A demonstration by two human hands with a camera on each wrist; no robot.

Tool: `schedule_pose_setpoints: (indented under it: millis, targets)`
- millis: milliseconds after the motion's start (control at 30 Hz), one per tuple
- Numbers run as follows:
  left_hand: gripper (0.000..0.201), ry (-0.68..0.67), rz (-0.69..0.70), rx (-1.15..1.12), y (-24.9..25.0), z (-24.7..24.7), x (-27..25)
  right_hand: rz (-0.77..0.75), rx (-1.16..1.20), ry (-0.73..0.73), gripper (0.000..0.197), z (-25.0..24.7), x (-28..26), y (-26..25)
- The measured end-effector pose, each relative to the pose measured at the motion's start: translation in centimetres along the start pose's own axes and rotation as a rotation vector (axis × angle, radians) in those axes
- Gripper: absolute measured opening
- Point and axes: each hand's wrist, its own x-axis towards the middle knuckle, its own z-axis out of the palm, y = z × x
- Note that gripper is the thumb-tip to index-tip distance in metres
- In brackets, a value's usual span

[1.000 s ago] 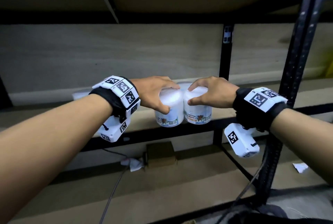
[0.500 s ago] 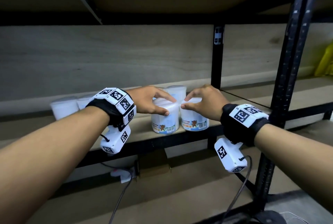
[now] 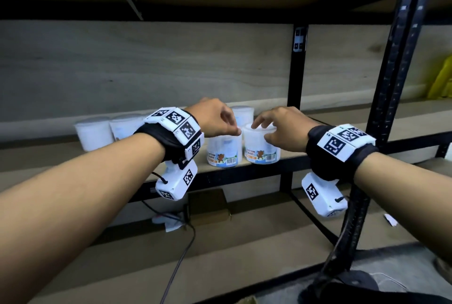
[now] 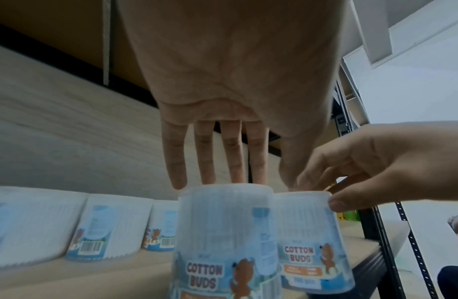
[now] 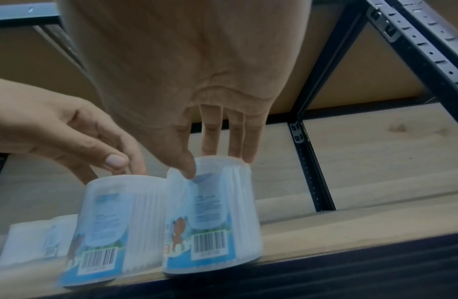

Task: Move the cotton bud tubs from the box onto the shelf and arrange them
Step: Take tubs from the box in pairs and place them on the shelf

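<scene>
**Two tubs at the front edge of the shelf**

My left hand [image 3: 215, 117] hangs over the left cotton bud tub [image 3: 223, 150], fingers [image 4: 205, 157] straight and reaching down to its lid, gripping nothing. My right hand [image 3: 281, 127] holds the right cotton bud tub [image 3: 261, 144] by its lid, thumb and fingertips curled round the rim. Both tubs stand upright, side by side and touching, at the shelf's [image 3: 318, 154] front edge. More tubs [image 3: 94, 132] line the back edge to the left.
</scene>
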Motion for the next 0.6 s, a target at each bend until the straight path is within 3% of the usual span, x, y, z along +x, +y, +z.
schedule_pose_setpoints:
  millis: [167, 600]
  targets:
    - [0.015, 0.012, 0.016, 0.06, 0.3, 0.3, 0.1, -0.031, -0.038, 0.042, 0.036, -0.1, -0.1, -0.2]
    - [0.016, -0.093, 0.035, -0.029, -2.0, 0.0, 2.5, -0.028, -0.017, 0.023, 0.033, 0.7, 3.3, 0.8]
